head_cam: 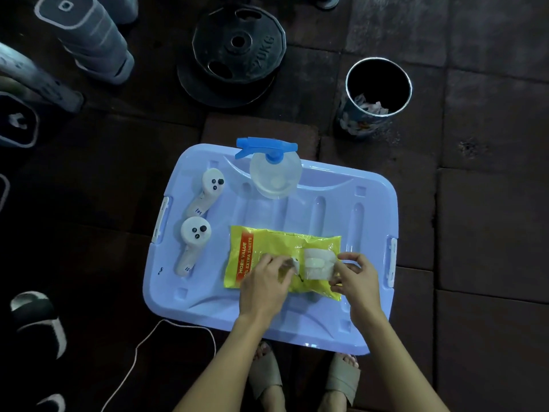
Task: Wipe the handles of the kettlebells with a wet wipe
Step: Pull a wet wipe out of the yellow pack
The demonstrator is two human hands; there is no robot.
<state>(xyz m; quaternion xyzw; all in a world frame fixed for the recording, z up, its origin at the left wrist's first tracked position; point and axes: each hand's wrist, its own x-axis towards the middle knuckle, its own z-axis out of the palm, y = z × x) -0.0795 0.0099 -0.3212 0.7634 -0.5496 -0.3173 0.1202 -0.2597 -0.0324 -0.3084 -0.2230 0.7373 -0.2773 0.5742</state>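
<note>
Both hands pinch the yellow wipe pack [285, 239], which lies left-to-right on the blue lid [332, 203]: left hand [264, 283] and right hand [358, 278] flank its opening. The white wipe [315, 263] shows between their fingers. Kettlebells [89, 43] stand far left.

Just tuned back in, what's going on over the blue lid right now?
A person stands over the blue bin lid with both hands on the yellow wet wipe pack. The right hand pinches the seal flap peeled back, so the white wipes show; the left hand grips the pack beside the opening. No wipe looks pulled out yet. A spray bottle stands on the lid too.
</note>
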